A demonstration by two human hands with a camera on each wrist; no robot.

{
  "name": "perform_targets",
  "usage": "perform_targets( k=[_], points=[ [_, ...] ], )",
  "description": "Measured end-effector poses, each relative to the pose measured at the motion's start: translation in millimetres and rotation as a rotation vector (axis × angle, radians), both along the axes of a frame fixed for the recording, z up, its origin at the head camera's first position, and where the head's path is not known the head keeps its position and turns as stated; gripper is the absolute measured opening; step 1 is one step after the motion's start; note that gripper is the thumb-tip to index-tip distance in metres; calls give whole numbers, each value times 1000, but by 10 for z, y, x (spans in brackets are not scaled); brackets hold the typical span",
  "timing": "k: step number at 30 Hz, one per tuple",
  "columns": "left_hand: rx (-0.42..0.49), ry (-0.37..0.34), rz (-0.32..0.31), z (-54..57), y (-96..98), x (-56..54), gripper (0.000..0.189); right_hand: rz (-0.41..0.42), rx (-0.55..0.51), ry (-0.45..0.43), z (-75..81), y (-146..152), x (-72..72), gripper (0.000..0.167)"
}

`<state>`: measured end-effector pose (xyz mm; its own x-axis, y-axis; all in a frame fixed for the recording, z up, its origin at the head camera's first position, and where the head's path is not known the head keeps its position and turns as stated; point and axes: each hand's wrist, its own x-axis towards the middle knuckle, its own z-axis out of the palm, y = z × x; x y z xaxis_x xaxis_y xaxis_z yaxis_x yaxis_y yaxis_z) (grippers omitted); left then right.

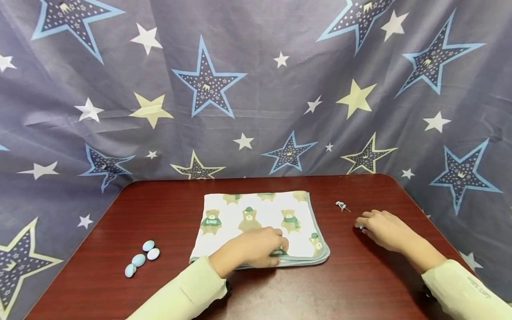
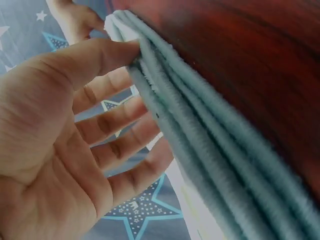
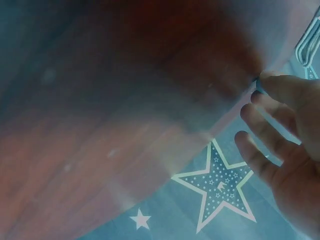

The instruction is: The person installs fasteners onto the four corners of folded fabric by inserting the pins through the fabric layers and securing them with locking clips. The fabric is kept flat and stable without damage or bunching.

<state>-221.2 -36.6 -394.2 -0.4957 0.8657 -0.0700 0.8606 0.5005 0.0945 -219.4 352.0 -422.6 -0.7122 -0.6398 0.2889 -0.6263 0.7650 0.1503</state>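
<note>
A folded baby blanket (image 1: 228, 226), white with printed bears and a pale blue edging, lies in the middle of the table. My left hand (image 1: 260, 246) pinches its front edge, fingers over the top and thumb at the layered folds (image 2: 200, 120) that the left wrist view shows close up. To the right of the blanket, my right hand (image 1: 384, 229) is low over the table. A small light blue thing (image 1: 362, 227) shows between its thumb and fingertips, mostly hidden. Just beyond lie several small pins (image 1: 342, 206) with pale blue heads.
Several smooth pale blue oval pieces (image 1: 138, 260) lie at the left of the dark red wooden table (image 1: 168, 213). A grey curtain (image 1: 256, 89) with printed stars hangs behind the table's back edge and around its sides.
</note>
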Motion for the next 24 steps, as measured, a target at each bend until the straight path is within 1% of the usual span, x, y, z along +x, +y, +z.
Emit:
perform_targets(
  k=[4,8,10,12,14,15,17,20,22,24],
  points=[
    [12,43,-8,-50,62,-6,11,25,-4,-3,3,1,-21,32],
    [26,80,-25,-99,120,-22,22,28,-1,-7,-2,-2,-24,34],
    [42,78,-30,-114,134,-44,24,26,-1,-12,10,-15,-22,33],
    [64,64,-30,-120,136,-79,20,25,-2,-10,25,-35,-21,31],
    [99,49,-16,-119,130,-123,13,26,-3,-12,54,-64,-24,31],
    [121,30,-6,-117,122,-150,10,24,-1,-13,73,-81,-23,31],
    [179,-31,26,-112,102,-206,6,19,6,-7,106,-119,-20,32],
    [288,-162,99,-107,63,-314,5,26,13,-6,167,-190,-26,33],
    [364,-275,176,-106,28,-395,6,32,16,4,209,-245,-31,33],
    [441,-390,288,-112,-16,-486,8,43,15,5,256,-306,-40,33]
  ],
)
